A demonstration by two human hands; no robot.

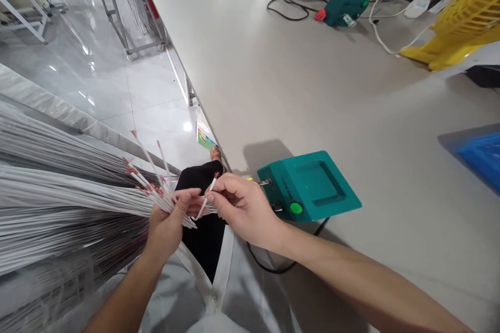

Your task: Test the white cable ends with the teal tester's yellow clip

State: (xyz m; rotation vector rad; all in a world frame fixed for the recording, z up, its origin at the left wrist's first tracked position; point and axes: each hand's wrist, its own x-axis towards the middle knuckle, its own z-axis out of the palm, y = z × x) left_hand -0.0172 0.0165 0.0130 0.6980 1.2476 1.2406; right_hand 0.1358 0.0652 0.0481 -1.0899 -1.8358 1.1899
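Note:
My left hand [172, 221] is closed around a bunch of white cables [156, 192] whose reddish, copper-coloured ends fan out up and to the left. Between the thumb and fingers of my right hand [244, 208] is the end of a single white cable [203, 203], its stripped tip pointing upward. Just right of that hand, at the table edge, sits a green machine [287, 182] with a round green button [296, 208], a recessed top and a small metal shaft facing my hand. My right wrist hides part of its near side.
Long bundles of white cables [70, 192] hang along the left. On the white table [312, 83] are a second green device [346, 8], a yellow fan [464, 15], a blue tray [482, 153] and loose cords. A wheeled metal rack [113, 15] stands beyond.

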